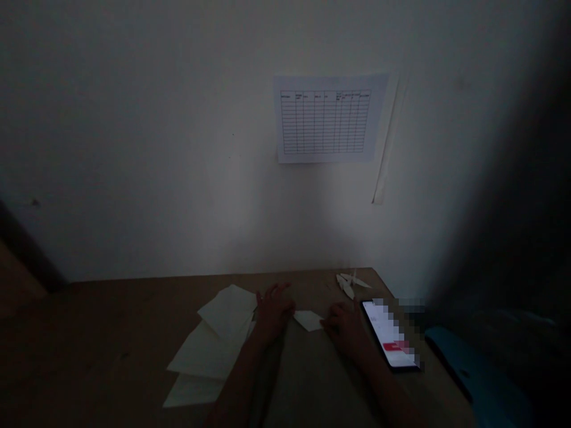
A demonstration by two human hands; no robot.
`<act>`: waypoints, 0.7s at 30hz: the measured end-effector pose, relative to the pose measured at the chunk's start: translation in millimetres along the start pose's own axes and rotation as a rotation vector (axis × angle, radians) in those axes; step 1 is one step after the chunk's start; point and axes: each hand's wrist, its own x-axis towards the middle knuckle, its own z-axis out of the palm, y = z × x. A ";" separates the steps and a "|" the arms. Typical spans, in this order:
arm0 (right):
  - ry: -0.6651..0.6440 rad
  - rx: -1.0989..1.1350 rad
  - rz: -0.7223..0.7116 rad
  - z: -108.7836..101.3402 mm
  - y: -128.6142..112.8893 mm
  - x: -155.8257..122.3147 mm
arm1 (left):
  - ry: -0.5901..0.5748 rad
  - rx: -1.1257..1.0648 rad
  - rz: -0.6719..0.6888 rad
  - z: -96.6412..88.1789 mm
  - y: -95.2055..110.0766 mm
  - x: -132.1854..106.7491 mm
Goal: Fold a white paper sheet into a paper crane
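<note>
A small folded piece of white paper (308, 320) lies on the wooden table between my hands. My left hand (274, 309) pinches its left corner between thumb and finger, the other fingers raised. At the right corner, the fingertips of my right hand (343, 326) are closed on the paper, with one finger lifted. Several white paper sheets (209, 351) lie overlapping to the left, partly behind my left forearm. Beyond my right hand sit folded paper cranes (352, 282), too dim to tell apart clearly.
A phone (389, 333) with a lit screen, partly blurred out, lies near the table's (98, 351) right edge. Past that edge is a blue chair (477, 374). A printed grid sheet (328, 122) hangs on the white wall (156, 148) behind. The room is dim.
</note>
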 end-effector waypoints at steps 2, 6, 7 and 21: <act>-0.006 0.005 0.002 -0.3 -0.4 0.0 | 0.003 0.003 0.009 1.4 -2.1 -0.2; -0.010 0.013 0.011 -1.1 -1.7 -0.7 | 0.009 0.025 0.031 5.1 -6.0 0.5; -0.009 0.013 0.012 -1.2 -1.9 -0.8 | 0.019 0.029 0.039 6.1 -7.1 0.6; 0.098 -0.033 -0.011 15.5 2.7 -1.5 | 0.106 0.164 0.141 24.3 13.1 -15.6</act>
